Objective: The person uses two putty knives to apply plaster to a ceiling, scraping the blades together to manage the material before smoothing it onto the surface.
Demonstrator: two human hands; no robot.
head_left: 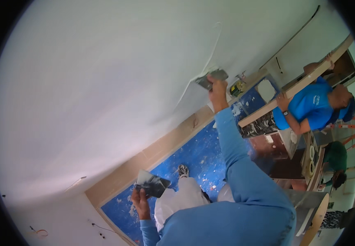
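My right hand (218, 96) reaches out at the end of a blue sleeve and grips a wide putty knife (203, 82), its blade at the white wall (103, 86). A raised line of white compound (212, 53) runs up the wall from the blade, and another streak slants down from it. Lower down, my left hand (141, 203) is closed on a second broad putty knife (154, 183), held away from the wall in front of my white trousers (171, 205). Its blade looks dark with a pale smeared part. The handles are mostly hidden by my fingers.
Blue floor covering (189, 151) spotted with white lies below, bordered by a tan strip (144, 158) along the wall. A can (236, 89) stands near the wall. At right, a person in a blue shirt (312, 102) holds a long wooden board (267, 105). Wires (103, 227) protrude lower left.
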